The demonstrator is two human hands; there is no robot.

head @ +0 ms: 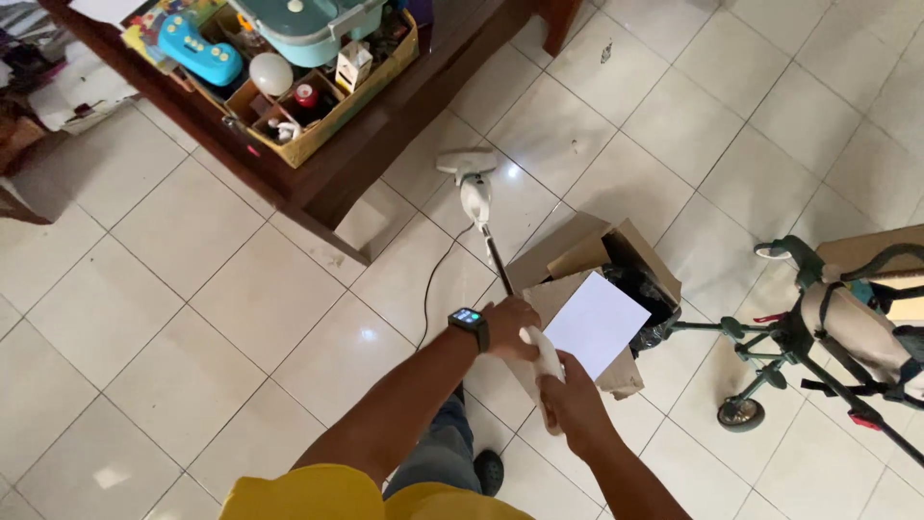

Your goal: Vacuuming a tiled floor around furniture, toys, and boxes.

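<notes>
White plastic handle of a stick vacuum (pixel 542 361) sits in both fists: the right hand (pixel 576 404) wraps the near end, the left hand (pixel 512 327) (watch on its wrist) closes around it just ahead. From there the long axis runs up and away, slightly left, down the dark tube to the floor head (pixel 466 164) on the pale tiles (pixel 241 299), beside an open cardboard box (pixel 577 255).

The vacuum's handle (pixel 541 358) is mostly hidden inside the left hand (pixel 510 325) and right hand (pixel 570 403). At three o'clock the wheeled frame (pixel 818 327) runs off the edge. The open carton's (pixel 597 255) dark contents are perhaps a bag.
</notes>
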